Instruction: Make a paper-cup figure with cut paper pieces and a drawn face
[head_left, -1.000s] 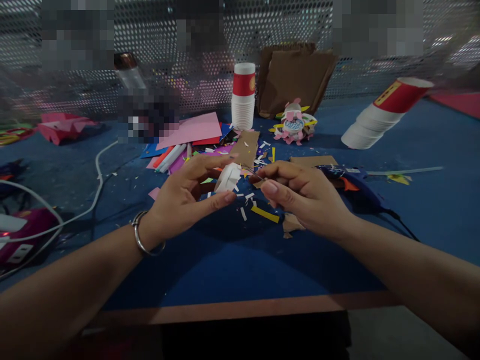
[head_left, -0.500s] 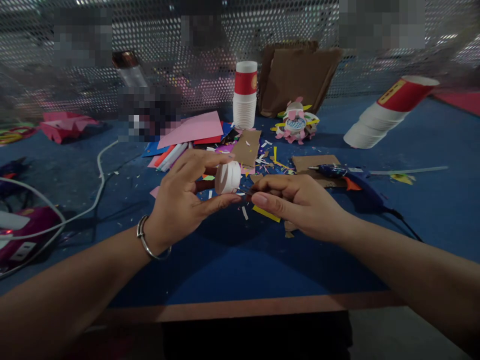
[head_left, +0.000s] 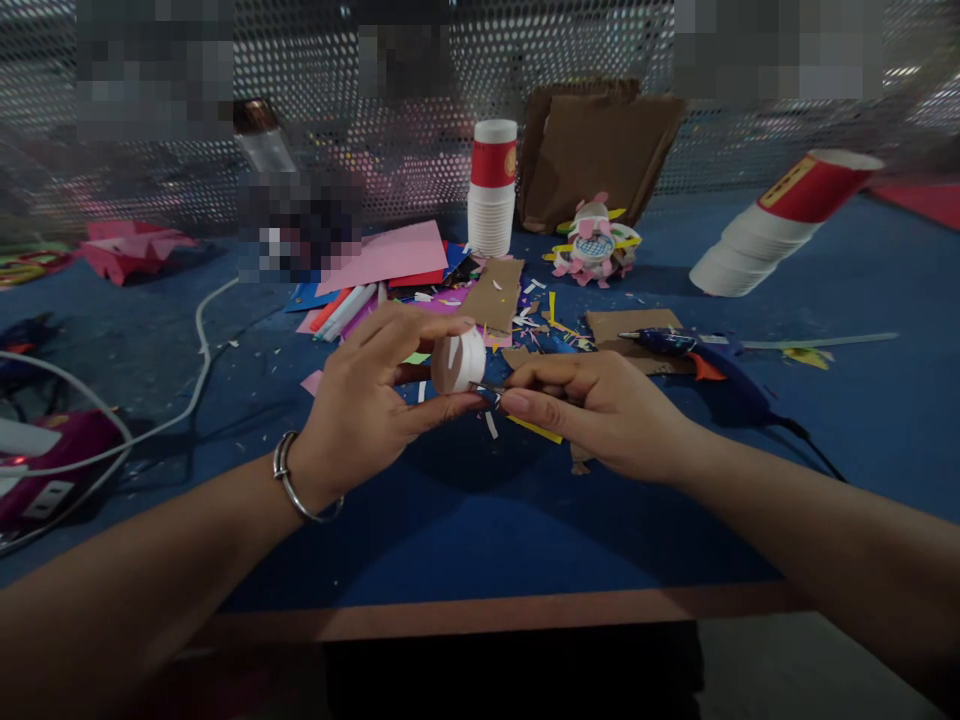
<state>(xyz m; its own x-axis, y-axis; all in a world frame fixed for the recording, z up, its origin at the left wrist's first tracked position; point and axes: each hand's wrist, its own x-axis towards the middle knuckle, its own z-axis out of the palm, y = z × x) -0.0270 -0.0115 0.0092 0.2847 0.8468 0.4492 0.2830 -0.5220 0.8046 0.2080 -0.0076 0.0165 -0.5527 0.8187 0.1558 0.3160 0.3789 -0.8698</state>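
Between the thumb and fingers of my left hand (head_left: 390, 375) is a short, round white piece (head_left: 469, 358), like the cut-off end of a paper cup, tilted on its side. My right hand (head_left: 592, 405) pinches a slim, dark metal tool (head_left: 491, 387). Its pointed tip meets the lower edge of the white piece. Fingers cover the rest of the tool, so its kind is hidden. Below and behind both hands lie paper scraps and a yellow paper strip (head_left: 536, 430).
A blue glue gun (head_left: 720, 375) rests at right by a cardboard piece (head_left: 611, 325). Stacked paper cups (head_left: 491, 220) stand behind, with a leaning cup stack (head_left: 757, 245) farther right. A small paper-decorated model (head_left: 592, 245) sits between them. White cable (head_left: 199, 370) crosses the left side.
The white piece has turned slightly in my left hand, and the tool's tip shows more clearly at its lower edge. Both hands stay almost in place.
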